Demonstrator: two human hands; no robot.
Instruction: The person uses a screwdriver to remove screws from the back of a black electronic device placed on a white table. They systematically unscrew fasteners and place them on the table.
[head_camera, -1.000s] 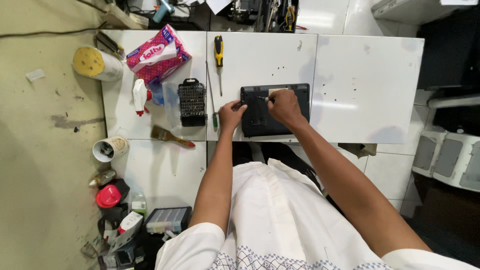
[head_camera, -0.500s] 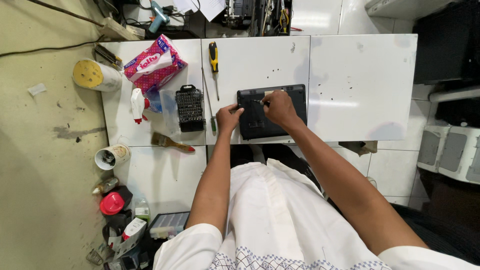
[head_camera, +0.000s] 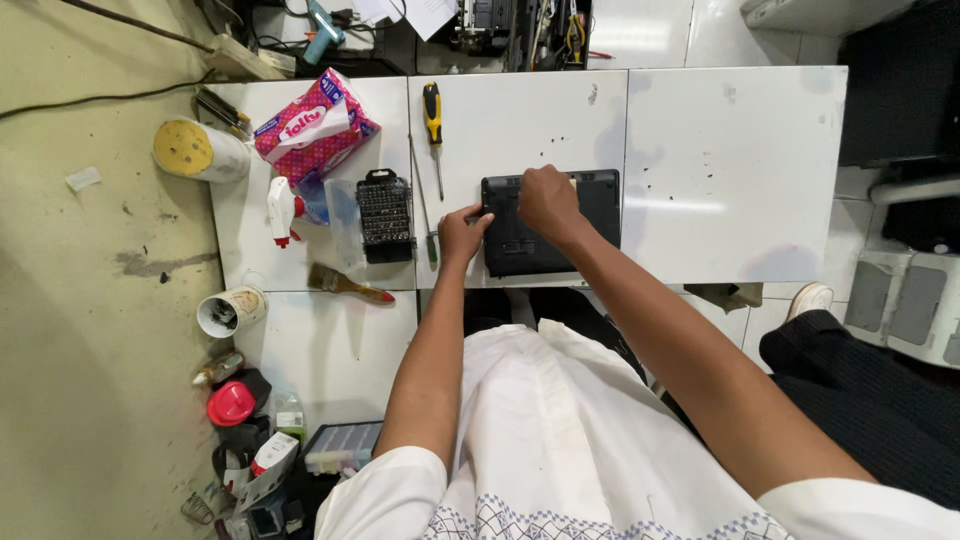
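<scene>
Overhead view from the head camera. I saw a small black laptop (head_camera: 560, 232) lying flat, apparently underside up, on the white worktop (head_camera: 730, 160), at its near edge and just in front of the seated person. The left hand (head_camera: 463, 232) rested against the laptop's left edge, fingers curled onto the corner, steadying rather than lifting it. The right hand (head_camera: 546, 202) lay on the upper part of the casing, closed as a loose fist; whether that grip enclosed a tool I could not tell, since the knuckles hid the fingertips. I judged the laptop a rigid, fairly light plastic shell, smooth enough to slide on the glossy worktop, so it wanted one hand bracing an edge while the other worked. I took its thin casing and any seams or hatches to be the fragile parts; the safest hold seemed the two short sides, palms flat, not the middle of the panel. To the left lay a yellow-handled screwdriver (head_camera: 433, 118), a thin metal rod (head_camera: 417, 190), a black bit set (head_camera: 385, 215) in its open case, a white spray bottle (head_camera: 283, 208), a paintbrush (head_camera: 345, 285) and a pink tissue pack (head_camera: 315, 127), all apart from both hands. A white roll (head_camera: 198, 150) lay at the far left corner.
</scene>
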